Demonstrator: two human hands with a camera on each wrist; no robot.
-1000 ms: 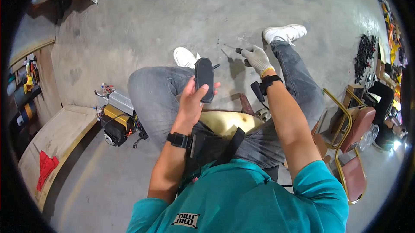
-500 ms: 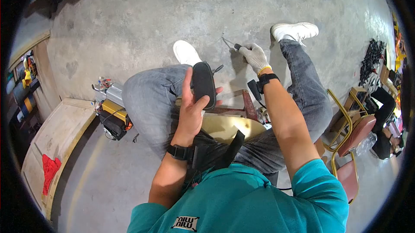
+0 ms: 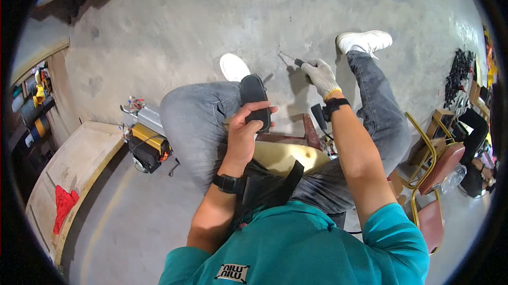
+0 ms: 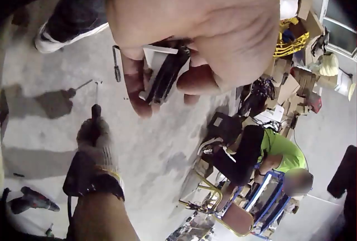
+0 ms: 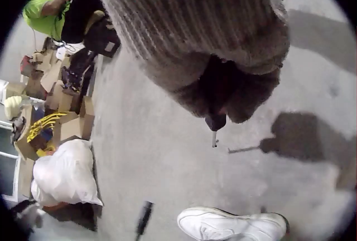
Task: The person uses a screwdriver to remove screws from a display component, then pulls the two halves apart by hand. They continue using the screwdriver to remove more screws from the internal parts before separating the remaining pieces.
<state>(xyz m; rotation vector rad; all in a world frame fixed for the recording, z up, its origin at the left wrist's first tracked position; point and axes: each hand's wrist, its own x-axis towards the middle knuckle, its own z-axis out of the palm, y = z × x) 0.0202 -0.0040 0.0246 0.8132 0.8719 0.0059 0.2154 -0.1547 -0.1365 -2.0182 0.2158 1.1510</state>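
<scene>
In the head view my bare left hand (image 3: 242,139) grips a long, rounded black object (image 3: 253,88), with fingers and thumb across its near end. Its kind cannot be told; the left wrist view shows a pale strip along its dark edge (image 4: 170,73). A screwdriver (image 3: 299,63) is in my right hand (image 3: 321,77), which wears a knitted white glove. Its thin shaft points away from me, over the floor. The right wrist view shows the gloved fingers curled round the handle (image 5: 216,121), mostly hiding it.
A cream-topped stool (image 3: 286,157) stands between my legs. To the left are a metal-and-yellow device with wires (image 3: 148,137) and a wooden bench (image 3: 79,153) bearing a red cloth (image 3: 64,208). Chairs (image 3: 444,166) stand at right. A power drill (image 4: 33,199) lies on the floor.
My left fingers have folded over the black object's face, where earlier mainly the thumb lay. The right hand keeps the screwdriver, with its shaft tilting slightly differently. The head view has shifted a little.
</scene>
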